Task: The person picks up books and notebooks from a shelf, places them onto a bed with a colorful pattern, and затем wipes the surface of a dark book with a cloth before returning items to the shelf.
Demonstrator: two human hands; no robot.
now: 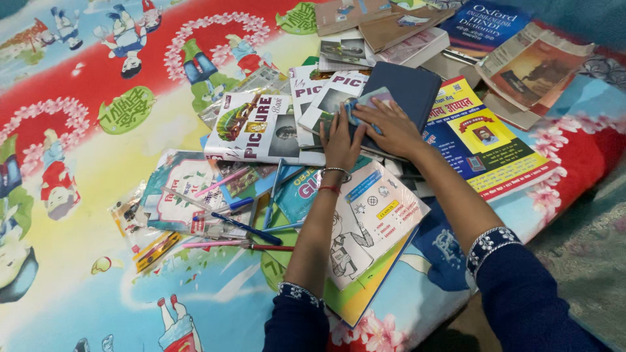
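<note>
Now, left hand (342, 138) and right hand (392, 127) flat, grip open, pressing a cloth (365, 104) on dark blue book (407, 91).

From my remote seat, both hands (365, 130) lie flat on a dark blue book (407, 91), covering its near corner, and a light blue cloth (368, 101) shows only partly between them. Under the left forearm, the cover of a drawing workbook (372, 221) is partly masked. Beyond the hands, a dictionary (486, 23) and a stack of brown books (385, 19) are cut off by the top edge. Left of the hands, the pens (241, 228) overlap too tightly for me to count. My view loses both sleeves (521, 306) at the bottom edge.
</note>
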